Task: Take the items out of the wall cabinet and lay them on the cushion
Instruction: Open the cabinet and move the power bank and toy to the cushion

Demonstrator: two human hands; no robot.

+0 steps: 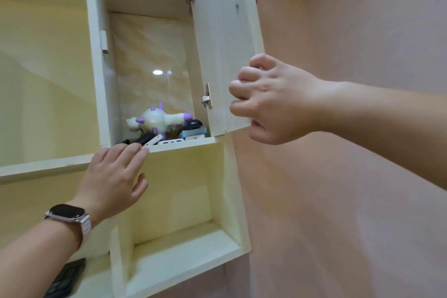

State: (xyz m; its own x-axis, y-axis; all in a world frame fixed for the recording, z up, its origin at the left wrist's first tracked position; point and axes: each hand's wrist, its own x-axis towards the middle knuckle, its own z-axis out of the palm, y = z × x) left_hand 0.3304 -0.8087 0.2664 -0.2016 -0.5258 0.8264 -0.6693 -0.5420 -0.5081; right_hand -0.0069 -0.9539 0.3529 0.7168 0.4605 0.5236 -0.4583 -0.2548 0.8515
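Right hand gripped the cabinet door by its lower corner. Left hand, fingers straight, held nothing, its tips at the white slab on the shelf lip, mid-frame. Plush toy lay behind. My judgement: pinch the slab first and draw it out level, so the pile is not toppled.

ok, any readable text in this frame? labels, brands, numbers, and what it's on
No text can be read in this view.
The watch: screen dark, nothing showing.
The dark keyed device at bottom left: any key markings are too blurred to read.
The white boxes on the cabinet shelf: no legible label, too small to tell.
The cabinet door: no lettering visible.
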